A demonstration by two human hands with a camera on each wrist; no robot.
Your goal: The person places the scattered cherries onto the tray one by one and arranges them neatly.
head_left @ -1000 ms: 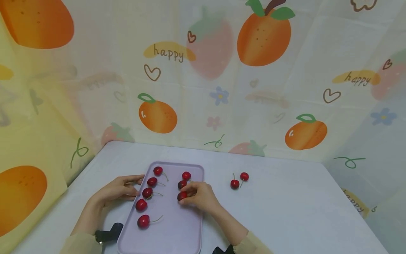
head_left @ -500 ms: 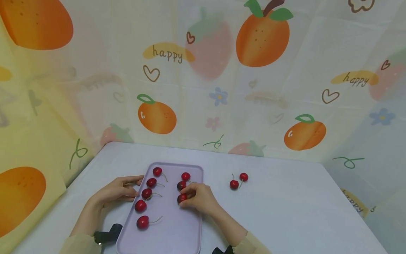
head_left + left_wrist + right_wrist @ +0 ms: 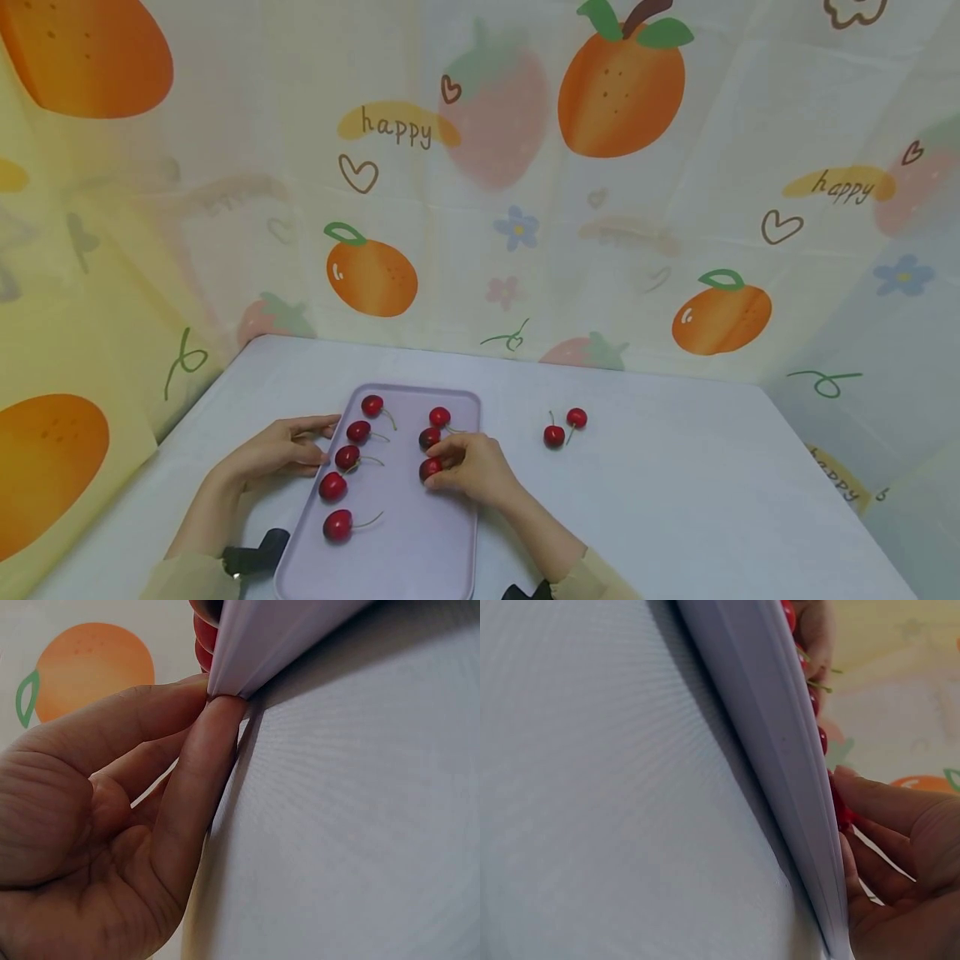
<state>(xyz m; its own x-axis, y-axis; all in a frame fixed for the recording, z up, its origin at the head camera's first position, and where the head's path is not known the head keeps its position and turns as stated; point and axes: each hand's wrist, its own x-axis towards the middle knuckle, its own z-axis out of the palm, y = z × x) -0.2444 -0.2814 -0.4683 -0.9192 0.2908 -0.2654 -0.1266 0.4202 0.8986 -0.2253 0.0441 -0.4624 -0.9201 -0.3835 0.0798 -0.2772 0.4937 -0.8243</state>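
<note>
A pale purple tray [image 3: 397,567] lies on the table, with a column of several red cherries down its left side, among them the nearest cherry [image 3: 337,526]. My right hand [image 3: 474,472] pinches a dark red cherry [image 3: 430,470] over the tray's right half, just in front of two other cherries there. Part of that cherry [image 3: 838,802] shows between thumb and fingers in the right wrist view. My left hand [image 3: 272,450] touches the tray's left edge with extended fingers and thumb; the left wrist view shows the fingertips [image 3: 225,712] against the rim.
Two cherries, one at the left [image 3: 553,436] and one at the right [image 3: 577,418], lie on the white table [image 3: 675,500] right of the tray. A fruit-printed cloth [image 3: 480,250] hangs behind the table. Black straps [image 3: 258,552] are at the wrists.
My right hand has shifted very slightly toward me with the cherry between its fingers. The left hand stays at the tray's edge, and the other cherries keep their places.
</note>
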